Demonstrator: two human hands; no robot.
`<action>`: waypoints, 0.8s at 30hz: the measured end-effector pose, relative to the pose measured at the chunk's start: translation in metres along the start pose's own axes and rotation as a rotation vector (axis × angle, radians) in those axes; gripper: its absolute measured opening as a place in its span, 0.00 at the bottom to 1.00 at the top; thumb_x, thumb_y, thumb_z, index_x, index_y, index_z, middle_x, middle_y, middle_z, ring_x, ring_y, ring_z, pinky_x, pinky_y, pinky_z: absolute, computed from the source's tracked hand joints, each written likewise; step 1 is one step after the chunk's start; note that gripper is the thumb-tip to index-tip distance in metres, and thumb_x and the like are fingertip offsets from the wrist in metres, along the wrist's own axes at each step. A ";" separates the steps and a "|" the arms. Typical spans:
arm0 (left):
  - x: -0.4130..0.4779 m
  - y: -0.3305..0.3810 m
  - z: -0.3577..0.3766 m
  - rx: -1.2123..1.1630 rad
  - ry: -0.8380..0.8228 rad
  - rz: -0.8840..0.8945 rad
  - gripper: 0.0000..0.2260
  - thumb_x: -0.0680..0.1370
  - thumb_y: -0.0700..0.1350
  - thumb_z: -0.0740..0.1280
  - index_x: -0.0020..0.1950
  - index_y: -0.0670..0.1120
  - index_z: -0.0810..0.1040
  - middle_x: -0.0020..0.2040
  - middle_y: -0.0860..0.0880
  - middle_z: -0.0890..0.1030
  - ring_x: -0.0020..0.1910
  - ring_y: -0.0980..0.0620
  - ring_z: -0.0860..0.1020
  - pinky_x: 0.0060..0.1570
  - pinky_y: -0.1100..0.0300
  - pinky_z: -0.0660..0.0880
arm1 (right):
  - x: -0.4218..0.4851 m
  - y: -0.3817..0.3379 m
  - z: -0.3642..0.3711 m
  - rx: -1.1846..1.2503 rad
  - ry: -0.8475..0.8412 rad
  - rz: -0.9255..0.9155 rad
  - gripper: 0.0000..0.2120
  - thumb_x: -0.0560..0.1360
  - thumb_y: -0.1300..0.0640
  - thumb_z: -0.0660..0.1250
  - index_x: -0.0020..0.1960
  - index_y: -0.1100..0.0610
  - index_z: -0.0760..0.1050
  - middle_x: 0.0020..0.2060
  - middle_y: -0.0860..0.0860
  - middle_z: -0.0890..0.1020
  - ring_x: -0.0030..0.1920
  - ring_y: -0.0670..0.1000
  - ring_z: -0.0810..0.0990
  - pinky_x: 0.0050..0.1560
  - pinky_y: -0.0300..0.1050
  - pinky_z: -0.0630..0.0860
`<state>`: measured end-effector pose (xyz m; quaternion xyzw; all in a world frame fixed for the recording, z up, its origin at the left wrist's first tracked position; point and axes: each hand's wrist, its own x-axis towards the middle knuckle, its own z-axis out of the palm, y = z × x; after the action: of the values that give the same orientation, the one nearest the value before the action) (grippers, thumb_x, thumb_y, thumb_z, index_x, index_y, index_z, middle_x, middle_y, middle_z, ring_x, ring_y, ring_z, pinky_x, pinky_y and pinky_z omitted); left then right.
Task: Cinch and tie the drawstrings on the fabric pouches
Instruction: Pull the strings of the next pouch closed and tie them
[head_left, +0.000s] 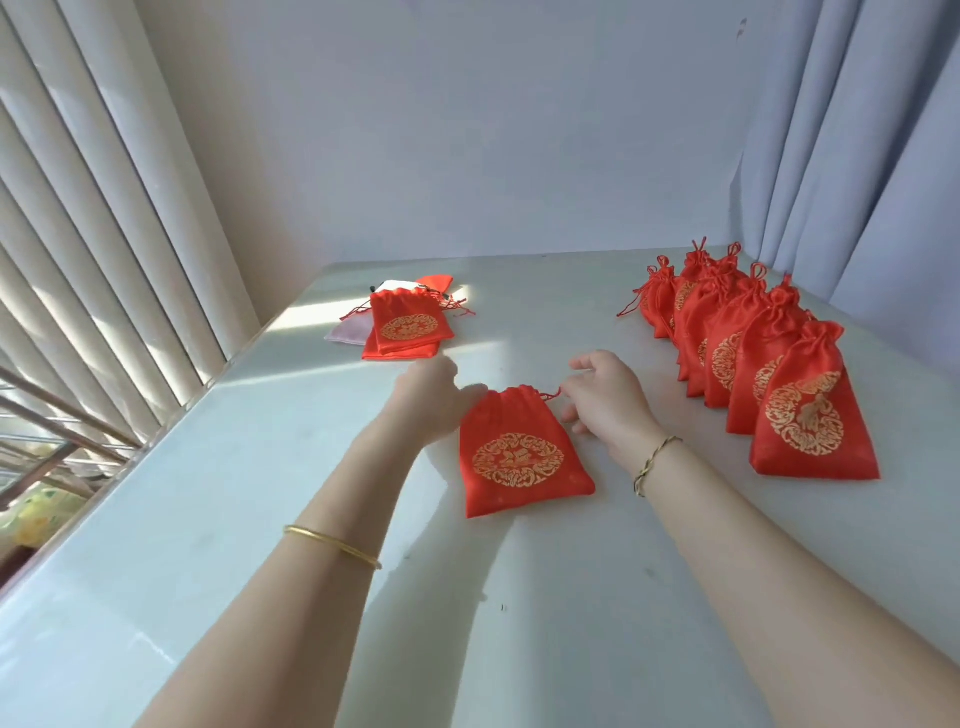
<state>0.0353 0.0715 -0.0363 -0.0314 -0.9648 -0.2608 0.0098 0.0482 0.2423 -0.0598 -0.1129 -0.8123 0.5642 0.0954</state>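
Left hand (434, 397) and right hand (605, 397) are pinching the satin pouch's (522, 452) cords on bare mid-counter (260, 519).

The pouch (522, 449) between the hands is seen in bright red satin, stamped with a round gold medallion (the same motif is carried by the others). The tied pouches (753, 358) on the right and the small stack (408, 327) at the back are coloured alike; under that stack something pale pink, perhaps another pouch, is glimpsed. The table (260, 519) is rendered white, the curtain (857, 156) pale blue-grey, the blinds (78, 208) cream, and both bracelets gold.
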 end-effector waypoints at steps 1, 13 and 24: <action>0.002 -0.002 0.008 0.056 -0.030 -0.037 0.22 0.76 0.54 0.65 0.62 0.38 0.73 0.61 0.40 0.73 0.61 0.39 0.71 0.57 0.51 0.71 | 0.001 0.001 0.002 -0.060 -0.034 -0.038 0.20 0.74 0.64 0.58 0.66 0.58 0.68 0.47 0.53 0.76 0.34 0.52 0.77 0.36 0.46 0.76; -0.011 0.013 -0.027 -0.496 -0.039 0.349 0.10 0.73 0.34 0.68 0.44 0.50 0.77 0.40 0.52 0.76 0.41 0.53 0.75 0.44 0.60 0.74 | -0.001 -0.033 -0.024 -0.180 -0.464 -0.229 0.07 0.75 0.65 0.62 0.50 0.57 0.76 0.33 0.51 0.78 0.28 0.47 0.76 0.24 0.37 0.72; -0.015 0.002 -0.063 -0.344 0.128 0.309 0.02 0.74 0.41 0.70 0.43 0.44 0.83 0.35 0.49 0.80 0.28 0.59 0.72 0.33 0.62 0.71 | -0.002 -0.057 -0.047 -0.192 -0.152 -0.520 0.06 0.74 0.65 0.66 0.48 0.57 0.76 0.34 0.51 0.77 0.32 0.48 0.77 0.32 0.39 0.78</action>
<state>0.0506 0.0409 0.0187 -0.1632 -0.8875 -0.4180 0.1050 0.0591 0.2644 0.0102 0.1334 -0.8685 0.4481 0.1644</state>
